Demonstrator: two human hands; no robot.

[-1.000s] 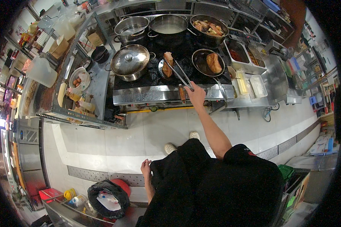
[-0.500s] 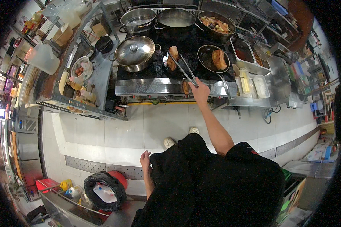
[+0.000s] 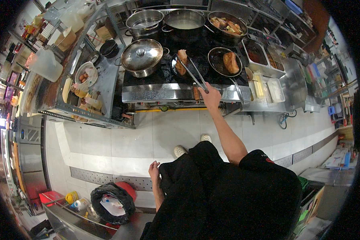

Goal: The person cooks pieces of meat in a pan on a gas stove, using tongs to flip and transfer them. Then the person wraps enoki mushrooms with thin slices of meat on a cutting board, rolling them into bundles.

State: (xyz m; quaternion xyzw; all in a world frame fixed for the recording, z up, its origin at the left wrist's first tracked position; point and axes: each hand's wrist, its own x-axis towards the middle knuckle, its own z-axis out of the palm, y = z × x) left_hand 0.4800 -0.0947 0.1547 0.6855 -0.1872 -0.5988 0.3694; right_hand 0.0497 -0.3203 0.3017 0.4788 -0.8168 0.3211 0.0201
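Observation:
My right hand [image 3: 211,96] reaches forward to the stove, its fingers closed round metal tongs [image 3: 195,75]. The arms of the tongs stand apart, and one tip lies against a browned piece of meat [image 3: 181,67] in a dark pan [image 3: 191,73] on the front middle burner. A wooden pan handle [image 3: 196,93] sticks out just left of this hand. To the right, a second piece of meat [image 3: 230,63] sits in another frying pan [image 3: 214,69]. My left hand [image 3: 153,169] hangs low beside my black clothing, fingers curled in, with nothing visible in them.
A lidded steel pot [image 3: 142,58] stands front left on the stove. Behind are two wide pots of liquid [image 3: 184,20] and a pan of chopped pieces [image 3: 226,26]. Steel food containers [image 3: 255,54] flank the right side. A metal shelf [image 3: 88,119] borders the left; a black-lined bin [image 3: 112,203] stands behind me.
The whole view has shifted very slightly. Both hands, the tongs and the meat stay in nearly the same places.

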